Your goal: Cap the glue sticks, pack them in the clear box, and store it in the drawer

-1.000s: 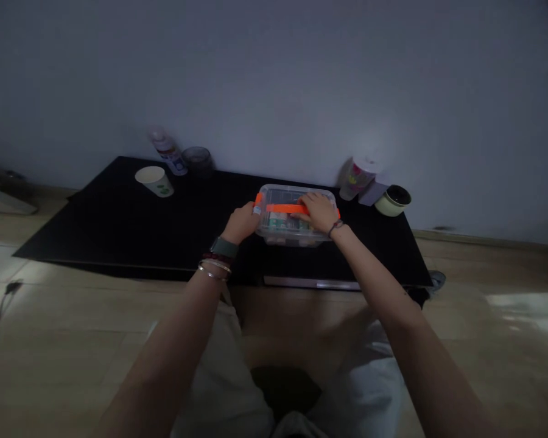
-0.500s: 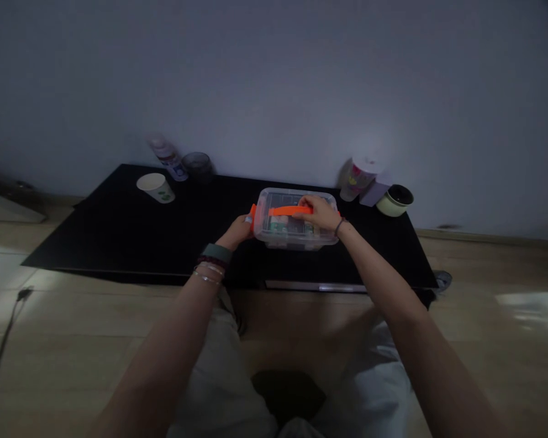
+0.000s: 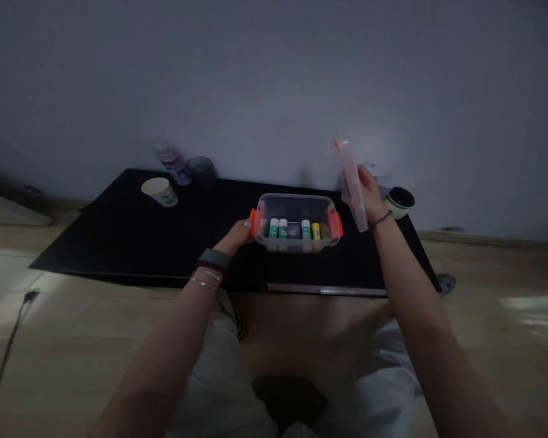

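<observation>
Standing on edge in the air to the right of the box [image 3: 296, 208], the lid [image 3: 354, 185] is now held apart from it, whereas half a second ago it was seated on top. The contents are thereby uncovered and can be reached from above. The lid is gripped by the right hand [image 3: 369, 196], whose fingers are partly curled about it; their exact closure is hidden behind the panel. The box is left resting on the black table [image 3: 119, 237], near its front edge, and its left end is pinched at the orange clip [image 3: 252, 222] by the nearly closed left hand [image 3: 238, 235].

Inside, three green-and-white tubes [image 3: 283, 229] are counted, two side by side and one apart, with one yellow tube [image 3: 316, 232] next to the third. A darker piece [image 3: 324, 231] beside it cannot be identified. Elsewhere on the table, one paper cup [image 3: 159, 191], one bottle [image 3: 173, 163] and one dark bowl [image 3: 201, 170] are seen at the left; one black-topped pot [image 3: 396, 210] is seen at the right, partly hidden.
</observation>
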`<state>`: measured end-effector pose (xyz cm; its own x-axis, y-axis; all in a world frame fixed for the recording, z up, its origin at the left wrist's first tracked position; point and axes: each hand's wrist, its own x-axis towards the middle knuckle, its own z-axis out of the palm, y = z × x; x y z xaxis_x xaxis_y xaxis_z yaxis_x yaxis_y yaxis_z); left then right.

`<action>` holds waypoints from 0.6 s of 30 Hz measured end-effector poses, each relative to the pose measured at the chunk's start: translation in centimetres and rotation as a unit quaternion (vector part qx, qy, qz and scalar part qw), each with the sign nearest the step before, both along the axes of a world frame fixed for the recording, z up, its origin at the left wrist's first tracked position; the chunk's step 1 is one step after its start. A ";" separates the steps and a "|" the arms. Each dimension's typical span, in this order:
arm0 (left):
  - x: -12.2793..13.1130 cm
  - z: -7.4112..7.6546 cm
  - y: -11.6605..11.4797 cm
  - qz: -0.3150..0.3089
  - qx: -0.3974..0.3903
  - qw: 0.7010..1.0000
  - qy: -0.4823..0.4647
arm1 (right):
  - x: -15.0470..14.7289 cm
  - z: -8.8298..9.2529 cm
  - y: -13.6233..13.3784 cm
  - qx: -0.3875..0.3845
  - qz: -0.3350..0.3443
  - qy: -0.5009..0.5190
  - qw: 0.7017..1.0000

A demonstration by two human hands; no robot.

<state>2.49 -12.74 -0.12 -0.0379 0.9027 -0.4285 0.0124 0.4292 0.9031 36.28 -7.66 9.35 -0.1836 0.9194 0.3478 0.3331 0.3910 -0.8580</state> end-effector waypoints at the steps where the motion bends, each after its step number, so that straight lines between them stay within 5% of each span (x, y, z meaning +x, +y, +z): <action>1: -0.1 0.2 -0.1 -0.003 -0.001 1.000 -0.005 | 1.4 0.1 -0.5 0.011 -0.018 0.000 1.000; 5: -1.0 1.0 -0.5 0.033 -0.011 0.999 -0.021 | 6.8 -2.5 -4.0 0.018 -0.103 -0.122 0.987; 10: -3.1 1.6 -1.9 0.078 -0.021 0.996 -0.048 | 12.2 -9.1 -7.4 -0.058 -0.210 -0.383 0.898; 14: -4.5 1.7 -3.6 0.112 -0.045 0.989 -0.083 | 13.1 -12.7 -7.8 -0.122 -0.206 -0.483 0.842; 18: -5.3 0.8 -4.3 0.095 -0.032 0.991 -0.087 | 11.5 -14.2 -7.8 -0.138 -0.228 -0.519 0.812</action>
